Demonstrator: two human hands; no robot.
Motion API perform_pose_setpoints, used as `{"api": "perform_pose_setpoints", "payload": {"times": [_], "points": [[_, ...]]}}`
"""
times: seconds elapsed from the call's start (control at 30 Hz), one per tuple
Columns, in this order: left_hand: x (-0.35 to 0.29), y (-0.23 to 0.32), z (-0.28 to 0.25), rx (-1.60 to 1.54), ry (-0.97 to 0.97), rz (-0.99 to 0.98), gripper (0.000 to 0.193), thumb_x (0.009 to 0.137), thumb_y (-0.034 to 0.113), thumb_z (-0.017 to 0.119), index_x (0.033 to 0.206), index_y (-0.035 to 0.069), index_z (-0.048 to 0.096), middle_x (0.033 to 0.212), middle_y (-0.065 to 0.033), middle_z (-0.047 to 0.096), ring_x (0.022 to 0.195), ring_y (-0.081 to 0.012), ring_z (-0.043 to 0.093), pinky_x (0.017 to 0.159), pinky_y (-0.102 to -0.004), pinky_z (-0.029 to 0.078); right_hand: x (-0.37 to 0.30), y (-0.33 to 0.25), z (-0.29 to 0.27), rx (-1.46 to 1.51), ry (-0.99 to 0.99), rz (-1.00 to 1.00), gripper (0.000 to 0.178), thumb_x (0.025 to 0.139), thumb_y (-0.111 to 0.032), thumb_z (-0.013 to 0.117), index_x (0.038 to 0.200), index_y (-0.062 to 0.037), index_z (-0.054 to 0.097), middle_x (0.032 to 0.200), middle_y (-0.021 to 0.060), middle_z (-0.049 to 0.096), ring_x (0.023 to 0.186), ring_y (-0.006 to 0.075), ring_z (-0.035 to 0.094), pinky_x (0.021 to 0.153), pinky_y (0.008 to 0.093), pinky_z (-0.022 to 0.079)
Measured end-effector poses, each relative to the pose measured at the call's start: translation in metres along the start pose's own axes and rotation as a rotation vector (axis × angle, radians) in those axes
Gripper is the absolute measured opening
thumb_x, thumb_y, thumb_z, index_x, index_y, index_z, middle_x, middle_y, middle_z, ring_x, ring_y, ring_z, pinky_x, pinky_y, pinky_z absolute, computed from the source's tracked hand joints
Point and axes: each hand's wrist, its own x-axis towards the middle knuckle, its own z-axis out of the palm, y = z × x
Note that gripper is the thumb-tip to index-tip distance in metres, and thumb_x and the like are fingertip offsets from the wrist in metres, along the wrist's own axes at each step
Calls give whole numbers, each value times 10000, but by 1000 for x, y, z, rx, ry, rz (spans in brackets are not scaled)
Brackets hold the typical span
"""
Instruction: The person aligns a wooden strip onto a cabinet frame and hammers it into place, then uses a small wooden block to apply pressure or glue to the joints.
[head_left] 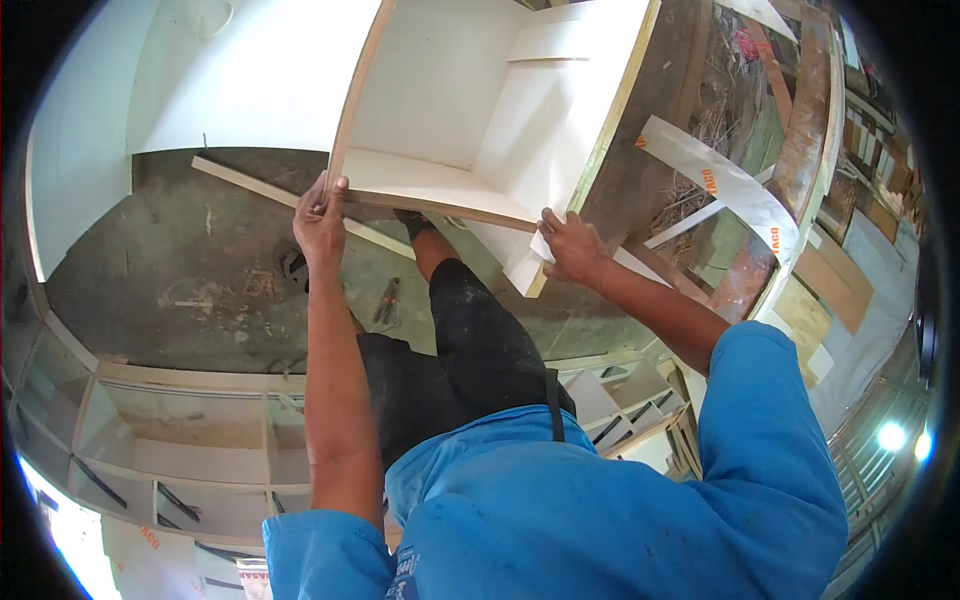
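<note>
- Blue shirt sleeves [560, 510] fill 6 o'clock nearest the lens; both our forearms run up from there to the white cabinet box [470, 110] at 12 o'clock.
- Our left hand [320, 215] sits at 10 o'clock, fingers curled and clamped over the box's near left corner, presumably to stop it rocking.
- Our right hand [572, 245] at 1 o'clock lies on the near right corner, fingers together, pressed flat on a pale strip [540, 250] along the edge; whether it grips, we cannot tell.
- Box opens toward us, raw front edge [440, 207] running between the two hands.
- Our dark-trousered knee [470, 330] rises under that edge, likely propping it.
- Open room: bare concrete floor [180, 270] at 9 o'clock, with pliers [386, 300] and a loose batten [250, 185].
- 3 o'clock is tight: curled laminate strip [730, 185] and scrap boards [820, 280].
- Shelf unit [180, 440] closes off 8 o'clock.
</note>
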Motion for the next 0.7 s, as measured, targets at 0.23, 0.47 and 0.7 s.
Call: {"api": "perform_pose_setpoints", "payload": {"times": [0.23,0.47,0.7], "points": [[4,-6,-10,11,-67,40,551,866,404,784,1212,-14,687,1141,-113,669,964,-159,647,839,-304,520,-6,8,14,57,206,-84,748,691,-371,760,1350,-83,552,1384,134,485,1039,359,583,770,460,568],[8,10,-18,77,-169,29,532,881,368,776,1235,-15,672,1206,-123,669,1018,-152,638,865,-297,513,73,-62,-5,263,611,-294,795,680,-419,763,1382,-118,540,1335,151,568,910,403,633,735,435,584],[13,23,-22,68,-245,-51,535,883,362,775,1244,-19,668,1249,-98,671,1078,-131,617,919,-286,495,109,-98,-43,334,670,-345,800,698,-394,776,1403,-126,510,1400,120,509,990,380,607,732,445,575]]}}
